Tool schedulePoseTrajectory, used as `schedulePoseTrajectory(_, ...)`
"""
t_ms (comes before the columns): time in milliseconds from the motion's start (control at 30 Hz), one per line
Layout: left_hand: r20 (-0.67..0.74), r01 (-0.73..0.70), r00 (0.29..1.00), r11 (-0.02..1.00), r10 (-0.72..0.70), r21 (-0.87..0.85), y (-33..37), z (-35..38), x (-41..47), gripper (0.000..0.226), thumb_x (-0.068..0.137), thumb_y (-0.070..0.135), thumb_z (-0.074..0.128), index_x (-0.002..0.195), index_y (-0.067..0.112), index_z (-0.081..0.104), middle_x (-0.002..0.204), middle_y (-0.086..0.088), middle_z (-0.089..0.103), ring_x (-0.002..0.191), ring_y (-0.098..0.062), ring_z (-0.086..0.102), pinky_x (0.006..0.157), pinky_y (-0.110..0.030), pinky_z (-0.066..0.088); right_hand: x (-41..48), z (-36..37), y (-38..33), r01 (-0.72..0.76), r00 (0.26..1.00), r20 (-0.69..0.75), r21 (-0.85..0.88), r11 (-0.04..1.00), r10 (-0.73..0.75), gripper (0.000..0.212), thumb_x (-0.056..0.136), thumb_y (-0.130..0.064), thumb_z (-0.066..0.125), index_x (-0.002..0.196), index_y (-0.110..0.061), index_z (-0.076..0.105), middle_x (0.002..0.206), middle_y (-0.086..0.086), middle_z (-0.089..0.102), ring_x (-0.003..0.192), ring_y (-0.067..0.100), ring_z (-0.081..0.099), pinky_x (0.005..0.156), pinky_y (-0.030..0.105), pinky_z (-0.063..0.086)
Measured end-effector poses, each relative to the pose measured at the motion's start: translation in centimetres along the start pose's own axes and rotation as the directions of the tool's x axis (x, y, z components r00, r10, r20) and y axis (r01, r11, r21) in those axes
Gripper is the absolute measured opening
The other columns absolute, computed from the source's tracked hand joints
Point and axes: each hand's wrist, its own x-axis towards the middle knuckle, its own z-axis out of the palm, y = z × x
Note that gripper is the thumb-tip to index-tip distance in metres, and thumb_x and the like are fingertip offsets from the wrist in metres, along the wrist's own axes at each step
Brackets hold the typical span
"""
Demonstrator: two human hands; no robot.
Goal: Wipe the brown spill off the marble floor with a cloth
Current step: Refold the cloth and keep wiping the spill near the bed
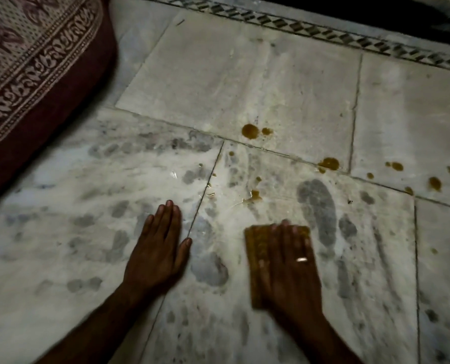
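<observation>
Brown drops of the spill lie scattered on the marble floor (284,82): a large spot (250,131) on the far slab, a smeared patch (254,196) just beyond my right hand, another blot (329,164) and several more toward the right edge (434,183). My right hand (288,266), blurred and with a ring on one finger, presses flat on a yellow-brown cloth (255,248) that shows at its left and beyond the fingertips. My left hand (158,248) rests flat on the floor, fingers together, holding nothing.
A dark red mattress with a patterned cover (32,64) fills the upper left. A patterned border strip (310,27) runs along the far edge of the floor, with darkness behind it. Grey smudges and a footprint-like mark (317,206) cover the near slabs.
</observation>
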Motion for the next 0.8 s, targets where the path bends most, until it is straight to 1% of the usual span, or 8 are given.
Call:
schedulePoseTrajectory(67, -0.026, -0.025, 0.999, 0.999, 0.025, -0.020, 0.2, -0.1, 0.0, 0.070, 0.102, 0.045, 0.029, 0.156, 0.001, 0.022, 0.166, -0.018, 0.017, 0.155, -0.028, 0.014, 0.126, -0.039, 0.011, 3.6, -0.2, 0.7, -0.169, 0.985, 0.032, -0.037, 0.985, 0.170, 0.069, 0.100, -0.039, 0.029, 0.160, -0.006, 0.019, 0.166, 0.022, 0.018, 0.154, 0.037, 0.020, 0.125, 0.054, 0.019)
schedulePoseTrajectory(100, -0.038, -0.033, 0.999, 0.999, 0.031, -0.031, 0.2, -0.1, 0.0, 0.070, 0.102, 0.044, 0.032, 0.156, 0.000, 0.023, 0.165, -0.019, 0.018, 0.155, -0.029, 0.013, 0.126, -0.039, 0.013, 5.7, -0.3, 0.3, -0.212, 0.977, 0.030, -0.032, 0.977, 0.213, 0.069, 0.100, -0.040, 0.026, 0.161, -0.009, 0.016, 0.167, 0.021, 0.017, 0.155, 0.036, 0.019, 0.126, 0.052, 0.016)
schedulePoseTrajectory(233, -0.063, -0.030, 0.998, 0.998, 0.027, -0.048, 0.2, -0.2, 0.1, 0.071, 0.102, 0.043, 0.035, 0.155, -0.003, 0.025, 0.165, -0.021, 0.018, 0.155, -0.030, 0.011, 0.125, -0.041, 0.018, 12.1, 0.0, -3.1, -0.209, 0.977, 0.050, 0.007, 0.978, 0.208, 0.068, 0.101, -0.044, 0.020, 0.163, -0.019, 0.003, 0.169, 0.018, 0.008, 0.157, 0.032, 0.009, 0.127, 0.049, 0.008)
schedulePoseTrajectory(333, -0.069, -0.014, 0.998, 0.998, 0.010, -0.054, 0.1, -0.2, 0.0, 0.072, 0.102, 0.044, 0.034, 0.156, -0.001, 0.022, 0.166, -0.020, 0.016, 0.155, -0.030, 0.012, 0.123, -0.046, 0.021, 15.4, 0.2, -6.1, -0.152, 0.986, 0.072, 0.034, 0.988, 0.150, 0.068, 0.101, -0.045, 0.021, 0.163, -0.021, 0.002, 0.169, 0.019, 0.007, 0.157, 0.033, 0.007, 0.128, 0.049, 0.006)
schedulePoseTrajectory(467, -0.087, -0.014, 0.996, 0.997, 0.008, -0.074, 0.0, -0.3, 0.1, 0.072, 0.100, 0.039, 0.038, 0.156, -0.003, 0.020, 0.166, -0.021, 0.015, 0.156, -0.031, 0.010, 0.123, -0.045, 0.021, 18.0, 0.4, -9.2, -0.062, 0.994, 0.089, 0.053, 0.997, 0.057, 0.067, 0.103, -0.044, 0.027, 0.163, -0.021, 0.006, 0.169, 0.019, 0.007, 0.157, 0.034, 0.007, 0.128, 0.049, 0.004)
schedulePoseTrajectory(600, -0.093, -0.002, 0.996, 0.994, -0.008, -0.111, -0.2, -0.3, 0.1, 0.072, 0.097, 0.033, 0.040, 0.155, -0.004, 0.020, 0.165, -0.023, 0.013, 0.156, -0.033, 0.008, 0.125, -0.043, 0.017, 19.4, 0.7, -12.7, 0.044, 0.994, 0.098, 0.102, 0.994, -0.054, 0.065, 0.104, -0.044, 0.027, 0.163, -0.022, 0.008, 0.170, 0.017, 0.006, 0.157, 0.031, 0.005, 0.127, 0.046, -0.002)
schedulePoseTrajectory(733, -0.129, 0.017, 0.991, 0.981, -0.043, -0.191, -0.5, -0.1, 0.0, 0.070, 0.096, 0.030, 0.038, 0.154, -0.007, 0.022, 0.164, -0.025, 0.018, 0.155, -0.033, 0.011, 0.125, -0.044, 0.017, 18.7, 1.4, -15.4, 0.224, 0.973, 0.042, 0.077, 0.972, -0.228, 0.062, 0.102, -0.044, 0.033, 0.159, -0.020, 0.029, 0.165, 0.020, 0.025, 0.154, 0.034, 0.023, 0.125, 0.050, 0.012)
schedulePoseTrajectory(800, -0.143, 0.034, 0.987, 0.968, -0.071, -0.248, -0.7, -0.1, -0.1, 0.070, 0.095, 0.028, 0.037, 0.153, -0.008, 0.023, 0.164, -0.026, 0.018, 0.155, -0.033, 0.011, 0.125, -0.045, 0.017, 17.7, 1.7, -15.2, 0.341, 0.939, 0.031, 0.070, 0.937, -0.344, 0.059, 0.103, -0.044, 0.034, 0.158, -0.022, 0.033, 0.164, 0.018, 0.029, 0.153, 0.033, 0.027, 0.125, 0.050, 0.017)
